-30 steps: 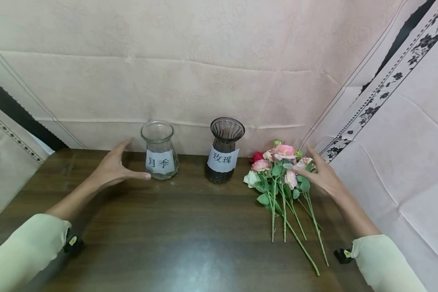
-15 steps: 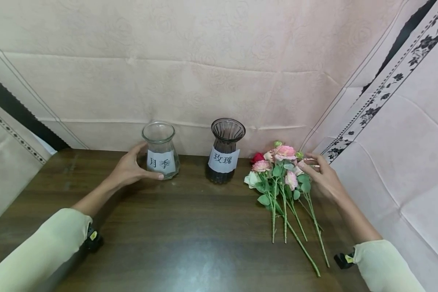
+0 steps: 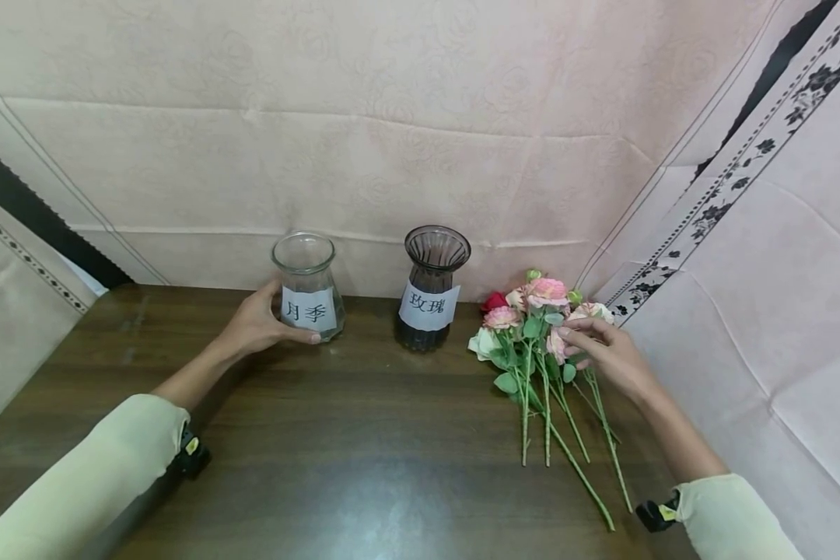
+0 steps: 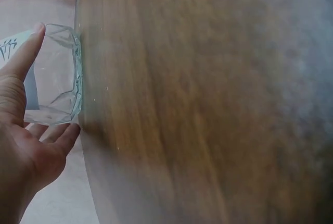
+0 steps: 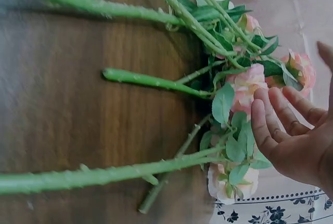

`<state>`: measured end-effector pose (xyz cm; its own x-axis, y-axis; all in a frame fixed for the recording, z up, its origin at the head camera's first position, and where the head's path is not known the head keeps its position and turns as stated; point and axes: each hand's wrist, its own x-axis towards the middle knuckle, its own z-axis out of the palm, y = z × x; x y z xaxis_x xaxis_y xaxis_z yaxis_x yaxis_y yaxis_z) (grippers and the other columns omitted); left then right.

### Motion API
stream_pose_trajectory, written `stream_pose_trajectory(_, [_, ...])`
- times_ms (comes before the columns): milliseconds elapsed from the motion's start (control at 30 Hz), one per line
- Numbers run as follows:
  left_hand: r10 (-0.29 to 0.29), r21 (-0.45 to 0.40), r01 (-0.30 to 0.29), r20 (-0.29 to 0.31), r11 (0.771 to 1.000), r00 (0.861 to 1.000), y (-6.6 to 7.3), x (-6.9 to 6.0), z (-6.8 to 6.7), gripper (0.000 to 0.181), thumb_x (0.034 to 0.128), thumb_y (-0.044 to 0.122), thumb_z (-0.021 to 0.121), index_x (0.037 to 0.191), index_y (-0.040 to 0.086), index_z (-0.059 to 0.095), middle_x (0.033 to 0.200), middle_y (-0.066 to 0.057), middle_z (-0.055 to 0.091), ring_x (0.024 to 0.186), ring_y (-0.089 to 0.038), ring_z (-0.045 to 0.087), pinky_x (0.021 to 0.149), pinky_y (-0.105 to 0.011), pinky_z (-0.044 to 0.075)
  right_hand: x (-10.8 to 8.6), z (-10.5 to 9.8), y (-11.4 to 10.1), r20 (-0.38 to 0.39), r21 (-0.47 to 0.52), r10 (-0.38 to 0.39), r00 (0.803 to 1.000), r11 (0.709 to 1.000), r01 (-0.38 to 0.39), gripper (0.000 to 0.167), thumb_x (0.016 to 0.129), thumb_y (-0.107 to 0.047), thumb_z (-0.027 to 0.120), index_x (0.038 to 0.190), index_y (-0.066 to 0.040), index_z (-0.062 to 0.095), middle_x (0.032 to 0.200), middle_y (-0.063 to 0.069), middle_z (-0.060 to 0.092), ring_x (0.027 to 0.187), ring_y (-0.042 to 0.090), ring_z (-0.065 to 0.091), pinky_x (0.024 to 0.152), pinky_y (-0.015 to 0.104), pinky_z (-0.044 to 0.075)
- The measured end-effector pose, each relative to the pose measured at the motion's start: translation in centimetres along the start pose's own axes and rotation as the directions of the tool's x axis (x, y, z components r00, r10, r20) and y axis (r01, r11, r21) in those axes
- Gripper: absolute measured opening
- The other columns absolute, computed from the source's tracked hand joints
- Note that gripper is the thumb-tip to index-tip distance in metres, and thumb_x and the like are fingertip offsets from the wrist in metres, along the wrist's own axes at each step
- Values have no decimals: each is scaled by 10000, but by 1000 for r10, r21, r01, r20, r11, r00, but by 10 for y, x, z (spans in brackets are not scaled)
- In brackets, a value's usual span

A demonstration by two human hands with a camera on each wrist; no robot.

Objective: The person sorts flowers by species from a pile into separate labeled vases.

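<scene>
My left hand (image 3: 259,320) holds the left side of a clear glass vase (image 3: 330,299), thumb across the front and fingers behind. In the left wrist view the thumb lies along the vase (image 4: 57,73), whose faceted base rests on the table. A white paper label with dark characters is stuck to it. My right hand (image 3: 612,358) is at the right side of a bunch of artificial flowers (image 3: 532,327), fingertips at a pink bloom (image 3: 557,344). In the right wrist view its slightly bent fingers (image 5: 283,112) grip no stem; exact contact is unclear.
A dark ribbed glass vase (image 3: 425,336) with a white label stands between the clear vase and the flowers. Several green stems (image 3: 581,467) point toward the table's (image 3: 364,435) front. A pale patterned cloth (image 3: 392,140) hangs close behind.
My left hand has moved right, from beside the clear vase to holding it. The right hand has shifted slightly left and down over the blooms. Vases and flowers keep their places.
</scene>
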<state>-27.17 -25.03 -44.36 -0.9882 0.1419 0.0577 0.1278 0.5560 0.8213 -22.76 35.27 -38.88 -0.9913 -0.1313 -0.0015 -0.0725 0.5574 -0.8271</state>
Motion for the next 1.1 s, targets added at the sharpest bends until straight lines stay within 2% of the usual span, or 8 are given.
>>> stream_pose_trajectory(133, [6, -29, -5, 10, 1000, 1000, 0, 1, -1, 1266, 724, 421, 1099, 1732, 175, 374, 1545, -163, 620, 1430, -412, 594, 1203, -611, 480, -5, 7, 1, 15, 21, 14, 1000, 1000, -14, 550, 1144, -355, 687, 1526, 32, 609, 1293, 170, 792, 992, 85, 790, 853, 342, 691])
stream_pose_trajectory(333, [16, -92, -13, 36, 996, 999, -3, 3, -3, 1275, 741, 329, 1097, 1757, 183, 340, 1627, -159, 557, 1533, -438, 537, 1285, -636, 434, -14, 19, 2, 31, 97, 43, 999, 994, -46, 493, 1132, -287, 712, 1433, 97, 641, 1293, 258, 779, 959, 133, 819, 846, 375, 704])
stream_pose_trajectory(533, [19, -96, -14, 53, 995, 998, -7, 5, -5, 1257, 760, 300, 1087, 1762, 187, 336, 1651, -160, 540, 1563, -463, 522, 1295, -634, 437, -23, 30, 0, 93, 149, 63, 994, 986, -77, 406, 1141, -180, 680, 1400, 131, 658, 1254, 222, 795, 935, 151, 827, 823, 391, 708])
stream_pose_trajectory(800, [19, -88, -14, 58, 996, 998, -7, 8, -5, 1247, 765, 279, 1083, 1762, 200, 338, 1630, -158, 564, 1540, -453, 545, 1261, -622, 462, -34, 41, -2, 217, 187, 154, 964, 963, -196, 422, 1148, -192, 668, 1400, 146, 667, 1184, 201, 831, 905, 212, 857, 797, 404, 716])
stream_pose_trajectory(1100, [25, -141, -14, 80, 990, 996, -5, 9, -6, 1269, 757, 202, 1084, 1772, 236, 322, 1643, -151, 552, 1556, -437, 536, 1268, -614, 462, -44, 49, -9, 274, 178, 233, 933, 941, -287, 383, 1120, -207, 707, 1292, 135, 723, 1073, 224, 854, 891, 267, 871, 801, 414, 716])
